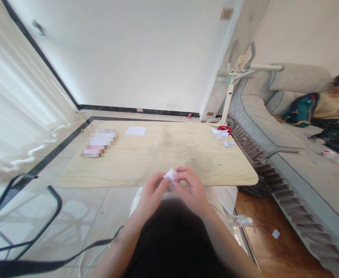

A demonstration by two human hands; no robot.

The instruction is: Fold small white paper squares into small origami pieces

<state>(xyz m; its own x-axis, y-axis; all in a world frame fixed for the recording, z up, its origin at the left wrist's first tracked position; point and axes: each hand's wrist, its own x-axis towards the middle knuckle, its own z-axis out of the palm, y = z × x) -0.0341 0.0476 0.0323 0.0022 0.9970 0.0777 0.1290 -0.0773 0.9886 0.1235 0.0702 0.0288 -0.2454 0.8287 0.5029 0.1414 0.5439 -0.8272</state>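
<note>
A small folded piece of white paper (171, 175) is pinched between both my hands at the near edge of the light wooden table (157, 154). My left hand (152, 192) grips its left side with thumb and fingers curled. My right hand (190, 188) closes on its right side, fingers bent over the top. Only the paper's upper corner shows above my fingers.
A flat white sheet (135, 131) and a blurred patch lie at the table's far left. Folded paper bits (222, 134) and a red object sit at the far right corner. A grey sofa (273, 127) with a seated person is on the right. Black straps trail over the floor at left.
</note>
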